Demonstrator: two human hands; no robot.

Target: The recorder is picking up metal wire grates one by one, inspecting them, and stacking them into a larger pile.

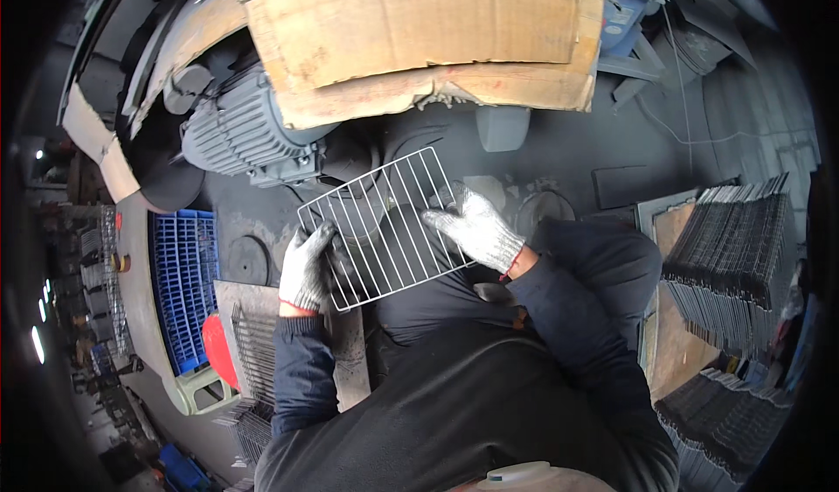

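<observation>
A rectangular metal wire rack with parallel bars hangs tilted in front of me above my lap. On its left end, my left hand in a white-and-grey work glove is closed around the frame. My right hand, gloved alike, grips the opposite end, with the thumb lying over the bars. Parts of the fingers of both hands are hidden behind or beside the rack.
Stacked wire racks stand at the right, with another pile below. More racks lean at the left near a blue plastic crate. A grey motor and a large cardboard sheet are ahead.
</observation>
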